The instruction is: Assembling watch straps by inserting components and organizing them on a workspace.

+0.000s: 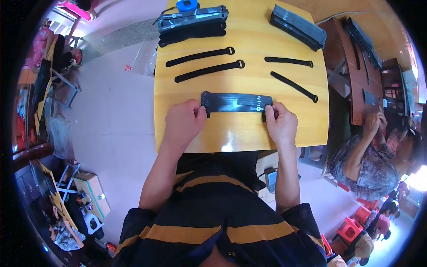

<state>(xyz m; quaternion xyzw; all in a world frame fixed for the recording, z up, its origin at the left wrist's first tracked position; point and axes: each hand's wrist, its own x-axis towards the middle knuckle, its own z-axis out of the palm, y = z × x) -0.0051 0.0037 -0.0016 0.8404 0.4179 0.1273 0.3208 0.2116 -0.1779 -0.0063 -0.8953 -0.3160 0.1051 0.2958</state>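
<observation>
A flat pack of black straps (pixel 233 102), glossy as if in clear plastic, lies lengthwise across the near part of the yellow table. My left hand (pixel 186 119) pinches its left end, fingers curled under the thumb. At its right end my right hand (pixel 282 123) grips the corner between thumb and bent fingers. Beyond the pack lie loose black straps with end loops: an upper left one (pixel 200 57), a lower left one (pixel 209 71), an upper right one (pixel 289 61) and a slanted one (pixel 293 86).
At the table's (pixel 240 133) back left, several strap packs (pixel 193 24) are piled, with a blue round object (pixel 187 5) behind them. Another stack of packs (pixel 298 26) stands at the back right. On the right, a person (pixel 371 164) works at a brown table (pixel 358 89).
</observation>
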